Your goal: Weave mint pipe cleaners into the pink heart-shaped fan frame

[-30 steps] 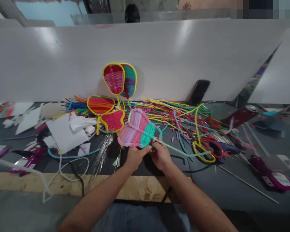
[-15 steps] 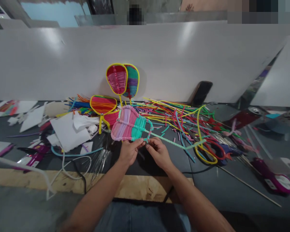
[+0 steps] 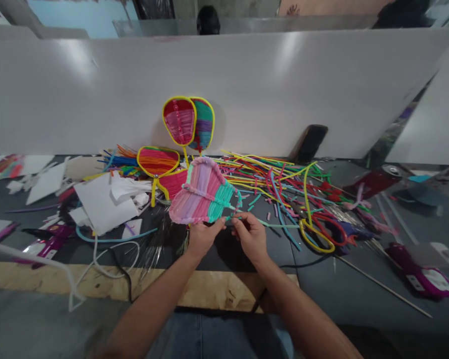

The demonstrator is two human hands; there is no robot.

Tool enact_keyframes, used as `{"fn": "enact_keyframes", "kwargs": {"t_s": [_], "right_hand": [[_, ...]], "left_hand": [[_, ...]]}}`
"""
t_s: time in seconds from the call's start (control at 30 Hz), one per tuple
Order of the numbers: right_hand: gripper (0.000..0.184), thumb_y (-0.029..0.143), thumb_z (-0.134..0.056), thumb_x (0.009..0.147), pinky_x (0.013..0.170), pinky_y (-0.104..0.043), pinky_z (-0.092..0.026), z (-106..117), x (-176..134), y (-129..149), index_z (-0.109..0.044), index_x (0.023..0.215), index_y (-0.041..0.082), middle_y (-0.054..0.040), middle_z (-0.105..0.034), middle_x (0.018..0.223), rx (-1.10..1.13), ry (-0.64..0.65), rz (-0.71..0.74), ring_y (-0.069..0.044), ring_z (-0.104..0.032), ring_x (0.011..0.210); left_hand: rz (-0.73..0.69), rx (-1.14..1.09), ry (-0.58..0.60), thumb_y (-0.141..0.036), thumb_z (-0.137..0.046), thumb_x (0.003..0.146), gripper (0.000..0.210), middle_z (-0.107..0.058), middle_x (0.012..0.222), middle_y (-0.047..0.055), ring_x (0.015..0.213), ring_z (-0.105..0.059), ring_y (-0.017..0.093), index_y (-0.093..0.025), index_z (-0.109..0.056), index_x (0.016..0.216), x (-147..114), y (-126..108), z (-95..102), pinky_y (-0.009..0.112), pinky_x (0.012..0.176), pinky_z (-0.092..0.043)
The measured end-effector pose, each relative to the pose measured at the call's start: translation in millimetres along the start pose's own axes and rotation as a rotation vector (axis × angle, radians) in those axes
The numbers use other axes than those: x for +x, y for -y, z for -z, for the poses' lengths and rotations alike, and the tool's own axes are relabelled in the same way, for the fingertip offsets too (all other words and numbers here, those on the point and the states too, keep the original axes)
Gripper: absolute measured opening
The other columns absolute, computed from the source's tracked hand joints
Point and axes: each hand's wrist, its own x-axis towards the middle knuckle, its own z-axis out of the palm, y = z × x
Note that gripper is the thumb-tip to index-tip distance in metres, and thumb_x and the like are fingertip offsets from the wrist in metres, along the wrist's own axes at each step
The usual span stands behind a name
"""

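A leaf-shaped pipe-cleaner piece [image 3: 204,192] in pink, lilac and teal bands is held up over the desk, tilted, with a pale green stem [image 3: 264,223] reaching right. My left hand [image 3: 202,238] is closed in a pinch on its lower teal edge. My right hand [image 3: 251,235] pinches the twisted teal-and-pink rim wire just to the right, fingertips close to the left ones. Behind it lie a red-and-orange woven piece with yellow edging [image 3: 159,162] and two upright yellow-rimmed pieces [image 3: 179,122]. The exact wire ends between my fingers are too small to make out.
Loose pipe cleaners [image 3: 254,172] spread behind and to the right. Yellow-handled scissors [image 3: 316,238] lie at the right, with a purple glue gun [image 3: 421,274] farther out. White paper [image 3: 105,202] and a white cable [image 3: 97,259] are at left. A phone [image 3: 312,143] leans on the partition.
The leaf-shaped piece has tilted, its teal end swinging slightly, and its stem sits lower. Both hands have shifted slightly, still pinching its rim. The view has moved a little.
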Motion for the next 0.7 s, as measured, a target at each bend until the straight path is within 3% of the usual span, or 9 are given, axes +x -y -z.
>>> {"fn": "enact_keyframes", "kwargs": {"t_s": [0.13, 0.3, 0.5, 0.6, 0.7], "right_hand": [[0.014, 0.033, -0.065, 0.073, 0.052, -0.024, -0.042, -1.9, 1.2, -4.9, -0.064, 0.078, 0.019, 0.0006, -0.059, 0.071, -0.056, -0.100, 0.124, -0.011, -0.051, 0.055], [0.017, 0.034, -0.066, 0.074, 0.059, -0.027, -0.044, -0.7, 2.5, -5.4, -0.062, 0.083, 0.020, 0.0025, -0.057, 0.069, -0.065, -0.188, 0.097, -0.013, -0.052, 0.060], [0.016, 0.031, -0.056, 0.083, 0.071, -0.031, -0.043, 1.8, 1.9, 3.7, -0.064, 0.072, 0.022, -0.0022, -0.060, 0.073, -0.188, -0.091, 0.299, -0.017, -0.053, 0.071], [0.017, 0.033, -0.059, 0.080, 0.067, -0.030, -0.042, 1.1, 2.0, 5.1, -0.064, 0.068, 0.022, -0.0019, -0.059, 0.069, -0.159, -0.078, 0.246, -0.016, -0.051, 0.068], [0.017, 0.037, -0.066, 0.074, 0.054, -0.026, -0.038, -0.5, 2.9, 1.8, -0.064, 0.069, 0.020, 0.0016, -0.055, 0.061, 0.009, -0.108, 0.050, -0.011, -0.044, 0.055]], "left_hand": [[0.039, -0.076, 0.011, -0.029, -0.070, 0.063, 0.012, -0.070, 0.065, 0.001, 0.061, -0.065, 0.017, -0.017, -0.067, 0.064, -2.9, -2.7, -5.1, 0.029, 0.065, -0.053], [0.121, -0.186, 0.014, -0.028, -0.072, 0.063, 0.012, -0.071, 0.068, 0.002, 0.067, -0.066, 0.018, -0.017, -0.069, 0.063, -6.1, 2.1, -11.9, 0.029, 0.069, -0.053], [0.125, -0.281, 0.028, -0.028, -0.074, 0.064, 0.017, -0.074, 0.085, 0.004, 0.082, -0.067, 0.020, -0.020, -0.073, 0.079, -7.8, 15.9, -13.5, 0.033, 0.083, -0.051], [0.105, -0.250, -0.001, -0.027, -0.076, 0.062, 0.016, -0.073, 0.084, 0.004, 0.085, -0.067, 0.022, -0.020, -0.074, 0.077, -9.6, 16.0, -11.6, 0.034, 0.087, -0.049], [0.133, -0.285, -0.024, -0.025, -0.078, 0.060, 0.016, -0.073, 0.084, 0.004, 0.085, -0.066, 0.021, -0.020, -0.074, 0.075, -10.6, 12.0, -11.5, 0.032, 0.090, -0.048]]}}
